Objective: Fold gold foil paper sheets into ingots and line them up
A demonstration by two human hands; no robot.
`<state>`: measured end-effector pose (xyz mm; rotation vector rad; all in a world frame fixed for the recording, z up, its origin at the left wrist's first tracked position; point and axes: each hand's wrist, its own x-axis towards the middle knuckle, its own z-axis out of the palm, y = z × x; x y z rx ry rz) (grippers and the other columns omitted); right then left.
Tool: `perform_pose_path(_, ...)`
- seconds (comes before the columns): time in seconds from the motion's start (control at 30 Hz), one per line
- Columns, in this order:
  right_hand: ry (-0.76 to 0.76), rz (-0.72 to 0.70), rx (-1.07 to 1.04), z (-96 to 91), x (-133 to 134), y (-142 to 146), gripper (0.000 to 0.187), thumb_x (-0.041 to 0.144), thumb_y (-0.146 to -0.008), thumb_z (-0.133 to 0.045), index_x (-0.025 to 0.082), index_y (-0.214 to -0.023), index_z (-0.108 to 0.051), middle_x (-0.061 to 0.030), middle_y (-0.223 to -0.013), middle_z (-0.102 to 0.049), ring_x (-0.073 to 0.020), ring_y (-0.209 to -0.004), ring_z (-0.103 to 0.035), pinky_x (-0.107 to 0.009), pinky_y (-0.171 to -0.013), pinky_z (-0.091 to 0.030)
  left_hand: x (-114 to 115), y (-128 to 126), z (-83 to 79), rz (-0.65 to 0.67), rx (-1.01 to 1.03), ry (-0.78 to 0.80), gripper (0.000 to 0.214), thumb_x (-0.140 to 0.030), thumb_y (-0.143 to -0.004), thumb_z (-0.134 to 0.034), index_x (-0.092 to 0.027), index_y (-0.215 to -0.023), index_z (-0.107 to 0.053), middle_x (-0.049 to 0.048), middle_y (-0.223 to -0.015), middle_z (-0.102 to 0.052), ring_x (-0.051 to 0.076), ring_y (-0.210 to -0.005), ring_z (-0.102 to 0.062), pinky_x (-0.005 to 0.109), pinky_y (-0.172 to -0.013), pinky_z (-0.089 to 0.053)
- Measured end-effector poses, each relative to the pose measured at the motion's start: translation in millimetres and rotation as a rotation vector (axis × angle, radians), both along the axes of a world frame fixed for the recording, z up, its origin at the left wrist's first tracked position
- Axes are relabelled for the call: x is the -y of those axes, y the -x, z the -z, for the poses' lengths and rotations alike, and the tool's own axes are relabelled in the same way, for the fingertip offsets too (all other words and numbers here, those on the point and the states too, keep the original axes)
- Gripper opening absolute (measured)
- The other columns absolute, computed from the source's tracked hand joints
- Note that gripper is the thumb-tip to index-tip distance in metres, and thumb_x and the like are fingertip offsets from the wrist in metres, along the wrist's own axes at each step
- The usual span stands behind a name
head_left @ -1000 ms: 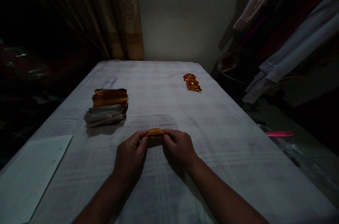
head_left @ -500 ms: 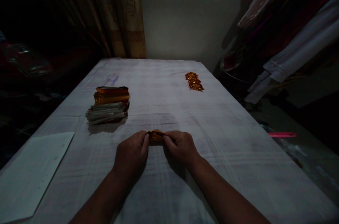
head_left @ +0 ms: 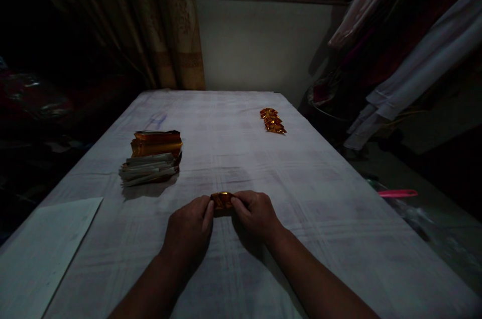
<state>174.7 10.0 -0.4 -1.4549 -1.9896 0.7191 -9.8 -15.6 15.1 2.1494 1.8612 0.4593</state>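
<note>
A small folded piece of gold foil paper (head_left: pixel 222 200) lies on the white cloth of the table (head_left: pixel 301 198), pinched from both sides. My left hand (head_left: pixel 189 232) grips its left end with closed fingers. My right hand (head_left: pixel 255 214) grips its right end the same way. To the far left sits a stack of gold and white paper sheets (head_left: pixel 152 157). Near the far right edge lies a short row of folded gold pieces (head_left: pixel 272 120).
A white sheet of paper (head_left: pixel 41 253) lies at the near left corner. Curtains (head_left: pixel 158 22) hang behind the table, clothes (head_left: pixel 395 52) hang at the right. A pink object (head_left: pixel 397 193) lies on the floor to the right.
The gold piece has become shorter and more compact between my fingers, and my hands have come closer together over it. The view shifted slightly.
</note>
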Motion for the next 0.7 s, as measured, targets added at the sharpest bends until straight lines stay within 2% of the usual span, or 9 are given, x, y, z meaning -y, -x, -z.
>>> perform_pose_path(0.1, 0.005, -0.018, 0.002, -2.9, -0.2, -1.4, 0.032, 0.025, -0.091, -0.050, 0.022, -0.072, -0.076, -0.0033, -0.069, -0.074, -0.0157, -0.062, -0.065, -0.025, -0.061, -0.039, -2.0, 2.3, 0.3, -0.011, 0.018, 0.003, 0.037, -0.036, -0.099, -0.033, -0.023, -0.083, -0.063, 0.0047, -0.080, -0.072, 0.021, -0.073, -0.067, 0.030, -0.066, -0.042)
perform_pose_path(0.2, 0.005, -0.011, 0.039, -7.5, -0.5, -4.3, 0.029, 0.029, -0.091, -0.053, 0.023, -0.077, -0.077, -0.0025, -0.070, -0.074, -0.0160, -0.063, -0.065, -0.026, -0.061, -0.038, -4.4, 5.0, 0.4, -0.028, 0.034, 0.015, 0.037, -0.036, -0.099, -0.032, -0.023, -0.085, -0.064, 0.0049, -0.083, -0.073, 0.022, -0.076, -0.068, 0.031, -0.067, -0.042)
perform_pose_path(0.33, -0.045, 0.024, 0.176, -10.3, -1.6, -8.1, 0.026, 0.030, -0.092, -0.056, 0.023, -0.078, -0.076, -0.0029, -0.074, -0.075, -0.0161, -0.067, -0.066, -0.025, -0.062, -0.037, -6.3, 6.4, -0.4, -0.032, 0.066, 0.022, 0.038, -0.037, -0.099, -0.033, -0.023, -0.091, -0.067, 0.0056, -0.090, -0.075, 0.023, -0.081, -0.070, 0.031, -0.071, -0.044)
perform_pose_path(0.47, -0.118, -0.021, 0.330, -7.3, -4.0, -13.1, 0.029, 0.028, -0.097, -0.053, 0.022, -0.077, -0.074, -0.0036, -0.076, -0.075, -0.0154, -0.069, -0.067, -0.025, -0.062, -0.036, -6.5, 6.7, -1.7, -0.037, 0.105, 0.017, 0.039, -0.043, -0.099, -0.037, -0.023, -0.087, -0.068, 0.0038, -0.082, -0.074, 0.021, -0.075, -0.069, 0.029, -0.067, -0.042)
perform_pose_path(0.6, -0.198, 0.025, 0.374, -5.0, -15.3, -33.2, 0.024, 0.029, -0.098, -0.054, 0.023, -0.087, -0.075, -0.0043, -0.086, -0.077, -0.0168, -0.076, -0.070, -0.024, -0.065, -0.040, -6.5, 7.7, -1.9, -0.042, 0.163, 0.051, 0.036, -0.047, -0.097, -0.042, -0.024, -0.084, -0.066, 0.0010, -0.077, -0.072, 0.018, -0.070, -0.066, 0.027, -0.065, -0.040)
perform_pose_path(0.7, -0.232, 0.140, 0.340, -8.4, -35.7, -62.5, 0.023, 0.027, -0.097, -0.054, 0.025, -0.091, -0.076, -0.0034, -0.090, -0.079, -0.0175, -0.081, -0.072, -0.024, -0.069, -0.044, -7.1, 9.1, -0.9, -0.064, 0.180, 0.053, 0.035, -0.045, -0.094, -0.042, -0.023, -0.078, -0.064, 0.0002, -0.073, -0.070, 0.018, -0.068, -0.065, 0.027, -0.064, -0.040)
